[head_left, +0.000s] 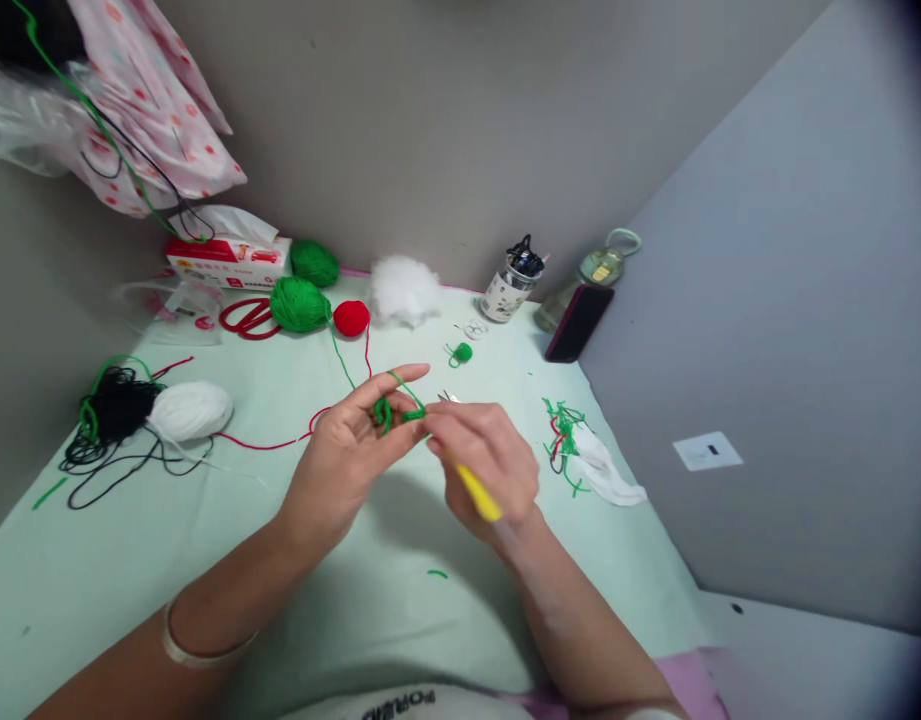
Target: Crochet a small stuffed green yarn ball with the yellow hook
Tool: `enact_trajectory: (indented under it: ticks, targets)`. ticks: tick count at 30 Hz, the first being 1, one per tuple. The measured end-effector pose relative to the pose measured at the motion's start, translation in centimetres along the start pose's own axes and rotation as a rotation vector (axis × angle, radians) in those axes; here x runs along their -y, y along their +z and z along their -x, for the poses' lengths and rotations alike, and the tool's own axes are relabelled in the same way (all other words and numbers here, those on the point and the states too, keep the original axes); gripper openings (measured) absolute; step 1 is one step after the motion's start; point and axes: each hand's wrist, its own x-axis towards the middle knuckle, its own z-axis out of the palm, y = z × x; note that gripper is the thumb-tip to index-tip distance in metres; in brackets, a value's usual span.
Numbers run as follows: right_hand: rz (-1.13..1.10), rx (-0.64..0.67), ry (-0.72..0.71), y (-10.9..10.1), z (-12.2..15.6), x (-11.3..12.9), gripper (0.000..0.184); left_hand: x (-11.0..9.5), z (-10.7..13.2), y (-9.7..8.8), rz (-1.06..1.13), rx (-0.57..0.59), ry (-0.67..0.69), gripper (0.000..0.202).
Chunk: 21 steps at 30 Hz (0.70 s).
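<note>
Pinched in my left hand [355, 435] is a small piece of green crochet work [413, 413], with green yarn looped over the raised index finger. My right hand [494, 460] is closed around a crochet hook [476, 490] with a yellow handle, its tip hidden at the green stitches. Both hands meet above the middle of the table. A green yarn ball [300, 305] lies beyond them, its strand running toward my left hand. Beside it sits a small red yarn ball [351, 319]. Scissor tips [446, 397] show partly behind my right hand.
White stuffing [405, 290], a pen jar [509, 285], a bottle [572, 295] and a leaning phone [580, 323] stand along the back. Black yarn [122, 410] and a white yarn ball [193, 410] lie left. Green scraps [565, 430] lie right. A tissue box [231, 262] is back left.
</note>
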Motion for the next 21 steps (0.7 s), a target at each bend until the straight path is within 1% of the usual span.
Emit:
enact_trajectory:
  ticks: [1,2,3,5,7,8,9,11,12,14,17,19,21]
  targets:
    - [0.061,-0.005,-0.042,0.1,0.2,-0.1,0.031,0.0,0.0,0.1,0.067,0.024,-0.051,0.042]
    - [0.082,-0.02,-0.052,0.2,0.3,-0.2,0.033,0.0,-0.1,0.1,0.136,0.053,-0.111,0.042]
    - [0.053,-0.041,-0.03,0.3,0.3,-0.3,0.033,-0.1,-0.2,0.1,0.195,0.078,-0.168,0.042]
    - [-0.128,-0.112,0.088,0.1,0.0,-0.3,0.029,-0.2,-0.5,-0.1,0.265,0.093,-0.231,0.037]
    - [-0.349,-0.184,0.268,-0.1,-0.5,-0.3,0.022,-0.4,-0.6,-0.2,0.273,0.081,-0.223,0.036]
    - [-0.434,-0.19,0.349,-0.2,-0.8,-0.3,0.021,-0.5,-0.6,-0.3,0.255,0.082,-0.209,0.036]
    - [-0.49,-0.18,0.41,-0.3,-1.0,-0.3,0.021,-0.6,-0.6,-0.3,0.227,0.093,-0.193,0.036]
    - [-0.541,-0.117,0.456,-0.2,-1.4,-0.3,0.019,-0.6,-0.4,-0.2,0.153,0.114,-0.152,0.037]
    - [-0.545,-0.087,0.455,-0.2,-1.4,-0.3,0.018,-0.6,-0.3,-0.2,0.115,0.109,-0.129,0.037]
    - [-0.514,-0.078,0.419,0.0,-1.2,-0.2,0.017,-0.6,-0.2,0.0,0.056,0.073,-0.085,0.037]
    - [-0.336,-0.057,0.299,0.3,-0.5,-0.1,0.023,-0.4,-0.1,0.3,0.063,0.006,-0.057,0.042]
    - [-0.163,-0.024,0.177,0.4,-0.1,-0.1,0.03,-0.3,-0.2,0.3,0.138,0.011,-0.09,0.041]
    - [-0.094,-0.035,0.085,0.4,-0.1,-0.2,0.035,-0.3,-0.4,0.1,0.232,0.057,-0.173,0.034]
